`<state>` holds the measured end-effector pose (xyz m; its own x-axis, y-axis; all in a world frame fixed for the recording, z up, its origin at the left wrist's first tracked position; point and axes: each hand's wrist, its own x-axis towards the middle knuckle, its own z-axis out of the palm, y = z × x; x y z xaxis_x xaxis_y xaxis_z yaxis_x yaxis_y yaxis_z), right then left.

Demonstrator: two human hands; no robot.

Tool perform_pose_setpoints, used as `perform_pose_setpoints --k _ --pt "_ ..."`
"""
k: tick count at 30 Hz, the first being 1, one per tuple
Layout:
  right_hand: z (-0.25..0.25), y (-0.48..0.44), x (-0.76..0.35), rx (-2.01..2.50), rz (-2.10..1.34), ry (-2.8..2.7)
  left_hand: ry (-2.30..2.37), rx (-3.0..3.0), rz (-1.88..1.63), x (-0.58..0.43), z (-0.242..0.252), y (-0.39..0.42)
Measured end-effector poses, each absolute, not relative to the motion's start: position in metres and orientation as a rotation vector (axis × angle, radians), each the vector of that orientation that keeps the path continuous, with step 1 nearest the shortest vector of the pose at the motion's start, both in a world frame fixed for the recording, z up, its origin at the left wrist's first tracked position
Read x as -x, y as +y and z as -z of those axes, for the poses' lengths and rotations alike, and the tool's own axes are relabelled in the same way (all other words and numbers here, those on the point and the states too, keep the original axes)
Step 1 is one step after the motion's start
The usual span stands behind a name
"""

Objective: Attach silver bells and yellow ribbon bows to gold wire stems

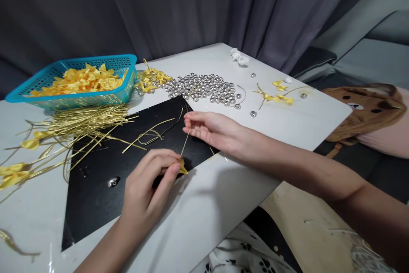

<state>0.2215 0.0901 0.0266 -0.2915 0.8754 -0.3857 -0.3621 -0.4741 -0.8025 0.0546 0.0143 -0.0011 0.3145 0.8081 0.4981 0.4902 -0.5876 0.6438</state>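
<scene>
Curtains (179, 9) backed the table (198, 217). Left hand (150, 181) pinched a yellow bow (183, 168), right hand (220, 132) a gold cord (185, 143); corded bows (281, 99) appeared done, the basket (79, 100) of bows seemingly outstanding.

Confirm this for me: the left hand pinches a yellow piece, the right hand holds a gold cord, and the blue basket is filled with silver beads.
Wrong on the basket: the head view shows the blue basket filled with yellow bows, not silver beads. The left hand does pinch a yellow piece, and the right hand holds a gold cord.
</scene>
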Motion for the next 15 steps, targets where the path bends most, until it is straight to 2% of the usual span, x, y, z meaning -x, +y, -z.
perform_pose_setpoints --k 3,8,15 --pt "-0.034 0.099 -0.225 1.129 -1.906 -0.553 1.25 -1.906 -1.219 -0.056 0.002 0.015" --pt "-0.035 0.102 -0.225 1.164 -1.917 -0.575 1.215 -1.303 -1.165 -0.056 0.006 0.019" --pt "-0.028 0.108 -0.228 1.154 -1.85 -0.606 1.197 -1.011 -1.192 -0.056 0.005 0.024"
